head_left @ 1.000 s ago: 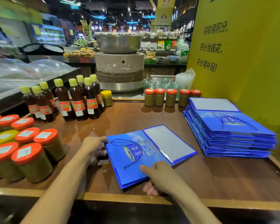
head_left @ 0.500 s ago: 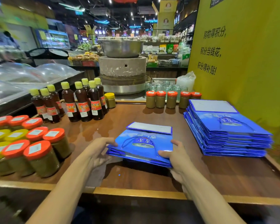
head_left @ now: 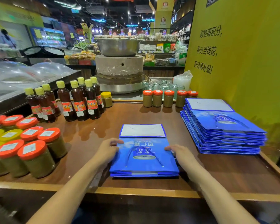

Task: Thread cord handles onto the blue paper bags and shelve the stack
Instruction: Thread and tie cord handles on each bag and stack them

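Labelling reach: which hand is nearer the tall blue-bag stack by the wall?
Right. The right hand holds the small pile by its right edge, toward the tall stack; the left hand holds its left edge.

8 yellow-cap dark btls (head_left: 78,101), 5 back-row orange-lid jars (head_left: 168,99), 2 blue-bag stacks (head_left: 144,168).

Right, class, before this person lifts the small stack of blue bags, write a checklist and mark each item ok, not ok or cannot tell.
1. Left hand grips the small stack at its left edge: ok.
2. Right hand grips its right edge: ok.
3. Cord handle threaded on the top bag: ok.
4. Handles on the bags beneath: cannot tell.
5. Stack's near edges aligned: ok.
6. Orange-lidded jars stand apart from the stack: ok.
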